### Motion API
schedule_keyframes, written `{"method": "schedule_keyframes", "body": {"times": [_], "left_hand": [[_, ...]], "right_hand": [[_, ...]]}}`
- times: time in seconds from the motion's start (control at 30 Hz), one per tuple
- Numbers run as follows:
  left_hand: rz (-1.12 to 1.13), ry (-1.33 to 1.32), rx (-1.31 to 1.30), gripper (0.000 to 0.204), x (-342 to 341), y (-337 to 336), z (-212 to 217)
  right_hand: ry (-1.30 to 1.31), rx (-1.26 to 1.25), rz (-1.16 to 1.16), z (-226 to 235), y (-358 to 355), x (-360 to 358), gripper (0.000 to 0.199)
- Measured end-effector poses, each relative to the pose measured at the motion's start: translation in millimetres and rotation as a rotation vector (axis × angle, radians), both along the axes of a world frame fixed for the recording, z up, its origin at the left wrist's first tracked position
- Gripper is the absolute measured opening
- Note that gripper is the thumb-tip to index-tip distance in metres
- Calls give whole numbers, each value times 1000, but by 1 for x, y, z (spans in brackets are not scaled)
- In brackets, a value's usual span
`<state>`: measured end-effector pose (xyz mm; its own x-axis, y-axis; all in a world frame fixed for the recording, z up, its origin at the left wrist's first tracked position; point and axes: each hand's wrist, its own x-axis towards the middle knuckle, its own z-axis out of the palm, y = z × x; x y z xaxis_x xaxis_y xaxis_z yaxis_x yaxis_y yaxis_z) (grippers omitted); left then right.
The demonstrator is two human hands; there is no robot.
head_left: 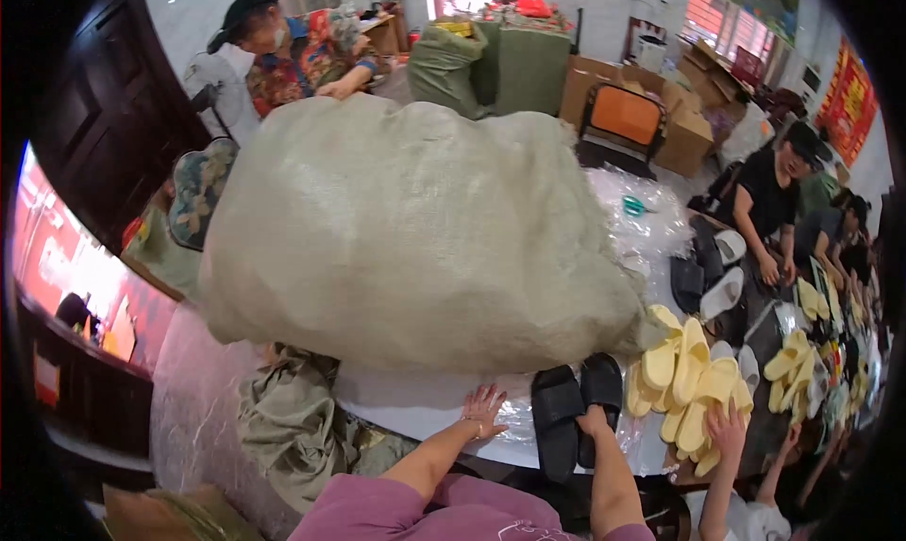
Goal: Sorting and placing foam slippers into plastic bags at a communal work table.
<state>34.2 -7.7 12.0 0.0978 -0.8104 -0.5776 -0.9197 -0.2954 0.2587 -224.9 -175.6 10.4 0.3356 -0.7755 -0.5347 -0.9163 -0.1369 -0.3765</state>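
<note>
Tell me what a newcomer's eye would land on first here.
A huge, bulging woven sack fills the middle of the table, dwarfing everything around it. Just right of it lies a heap of yellow slippers. At the near edge, the left hand rests flat on the table while the right hand touches a pair of black slippers.

sack [415, 230]: pale grey-green woven | slippers by right hand [593, 420]: black [578, 404] | slipper pile [689, 390]: yellow | sleeve [425, 513]: mauve | chair back [625, 115]: orange
</note>
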Motion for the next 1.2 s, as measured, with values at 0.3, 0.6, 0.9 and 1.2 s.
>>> {"method": "schedule_keyframes", "body": {"times": [0.3, 0.6, 0.9, 1.2], "left_hand": [[-48, -75, -54, 93, 3, -3, -5], [9, -110, -74, 91, -4, -14, 15], [-38, -109, -420, 81, 6, -56, 18], [-90, -152, -69, 99, 12, -65, 9]], "right_hand": [[28, -8, 23, 12, -1, 6, 45], [64, -120, 61, 31, 6, 8, 43], [146, -89, 72, 31, 5, 10, 43], [69, -72, -59, 58, 28, -8, 29]]}}
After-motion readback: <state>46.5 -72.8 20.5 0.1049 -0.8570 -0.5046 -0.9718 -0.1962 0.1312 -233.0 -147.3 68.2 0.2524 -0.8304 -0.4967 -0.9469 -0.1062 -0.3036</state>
